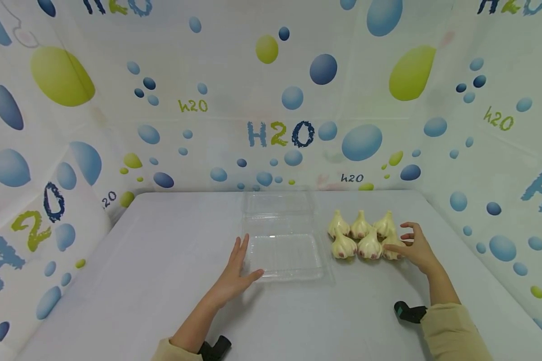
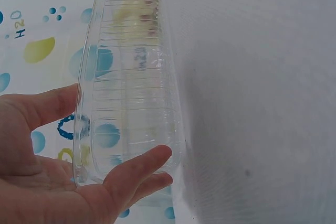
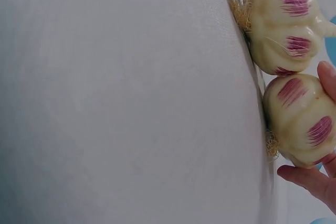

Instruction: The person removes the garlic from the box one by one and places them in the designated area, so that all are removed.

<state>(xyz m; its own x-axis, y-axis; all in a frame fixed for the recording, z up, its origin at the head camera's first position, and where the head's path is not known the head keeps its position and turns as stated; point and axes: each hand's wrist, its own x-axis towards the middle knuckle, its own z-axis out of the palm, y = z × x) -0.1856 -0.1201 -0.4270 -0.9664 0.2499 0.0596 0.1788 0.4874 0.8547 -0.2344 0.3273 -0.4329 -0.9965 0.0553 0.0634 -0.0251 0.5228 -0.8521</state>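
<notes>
A hinged clear plastic box lies with its lid folded back on the table. At its left front corner is my left hand, fingers straight and spread. The left wrist view shows that hand beside the box wall, with fingertips against it. Several cream garlic bulbs with purple streaks stand in two rows right of the box. My right hand holds the front right garlic bulb between thumb and fingers. That bulb is still on the table, touching its neighbour.
A white cloth covers the table. Behind it hangs a patterned curtain with blue and green drops. Dark wrist devices show at the left sleeve and right sleeve.
</notes>
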